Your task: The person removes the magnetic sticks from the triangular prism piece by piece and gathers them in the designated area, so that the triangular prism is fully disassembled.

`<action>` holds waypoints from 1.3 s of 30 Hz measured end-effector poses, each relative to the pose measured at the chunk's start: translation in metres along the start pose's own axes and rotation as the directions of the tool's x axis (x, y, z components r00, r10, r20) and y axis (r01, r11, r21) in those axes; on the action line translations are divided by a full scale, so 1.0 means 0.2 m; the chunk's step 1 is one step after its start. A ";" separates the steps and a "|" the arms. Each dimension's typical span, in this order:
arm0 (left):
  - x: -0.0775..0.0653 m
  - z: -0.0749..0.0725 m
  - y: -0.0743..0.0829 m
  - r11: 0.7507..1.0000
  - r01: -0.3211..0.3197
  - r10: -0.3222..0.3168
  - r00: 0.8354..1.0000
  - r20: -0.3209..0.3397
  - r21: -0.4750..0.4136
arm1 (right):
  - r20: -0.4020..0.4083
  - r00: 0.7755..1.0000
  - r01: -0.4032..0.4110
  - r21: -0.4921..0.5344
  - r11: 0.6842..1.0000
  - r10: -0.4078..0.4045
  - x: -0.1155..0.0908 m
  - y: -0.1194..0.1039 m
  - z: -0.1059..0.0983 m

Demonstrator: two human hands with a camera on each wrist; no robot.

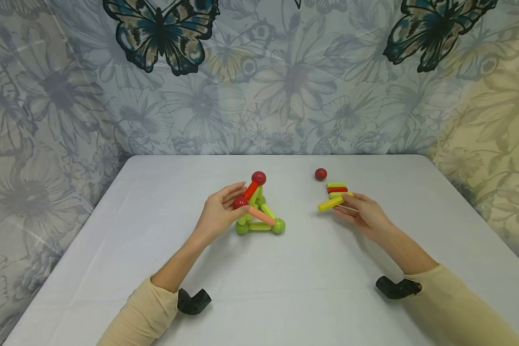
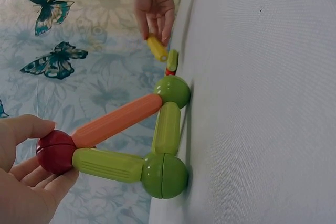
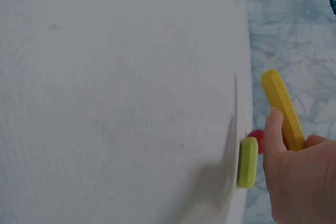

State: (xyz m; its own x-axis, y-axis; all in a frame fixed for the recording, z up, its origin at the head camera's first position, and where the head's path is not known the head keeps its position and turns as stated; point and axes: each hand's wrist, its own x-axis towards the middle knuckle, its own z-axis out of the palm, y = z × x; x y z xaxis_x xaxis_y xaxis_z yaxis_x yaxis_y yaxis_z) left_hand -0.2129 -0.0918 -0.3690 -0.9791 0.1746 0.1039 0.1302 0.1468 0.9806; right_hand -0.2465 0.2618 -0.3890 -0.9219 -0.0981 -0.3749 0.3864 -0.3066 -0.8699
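A framework of coloured rods and balls stands on the white table, with green balls (image 1: 278, 226) at its base. My left hand (image 1: 219, 211) grips a red ball (image 2: 55, 152) at its near upper corner between thumb and fingers. From that ball an orange rod (image 2: 118, 120) and a light green rod (image 2: 107, 165) slope down to green balls. A red rod (image 1: 250, 191) links it to a second red ball (image 1: 258, 178) farther back. To the right, my right hand (image 1: 367, 216) pinches a yellow rod (image 3: 283, 109), held above the table and pointing left.
Just behind the right hand lie a few loose rods, light green (image 1: 336, 185) and red (image 1: 337, 190), side by side. A loose red ball (image 1: 321, 174) sits behind them near the table's (image 1: 190, 168) back edge. The patterned wall rises beyond that edge.
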 end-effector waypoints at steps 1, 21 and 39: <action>0.00 0.00 0.00 1.000 0.000 0.000 1.000 0.000 0.003 | -0.013 1.000 -0.010 0.003 1.000 0.010 0.00 0.00 -0.01; 0.00 0.00 -0.01 1.000 0.001 -0.001 1.000 0.000 0.003 | -0.176 0.981 -0.101 -0.127 0.987 0.078 0.07 0.00 -0.13; 0.00 0.00 -0.01 1.000 -0.010 0.010 1.000 0.003 0.006 | -0.201 0.974 -0.124 -0.069 0.990 0.108 0.11 -0.01 -0.13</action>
State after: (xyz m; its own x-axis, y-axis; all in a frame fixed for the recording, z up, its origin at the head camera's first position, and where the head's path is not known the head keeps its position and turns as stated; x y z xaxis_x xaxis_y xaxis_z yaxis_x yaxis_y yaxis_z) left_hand -0.2135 -0.0923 -0.3705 -0.9773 0.1789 0.1133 0.1411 0.1507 0.9785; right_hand -0.2669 0.2851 -0.4035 -0.8500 0.0616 -0.5232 0.4987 -0.2263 -0.8367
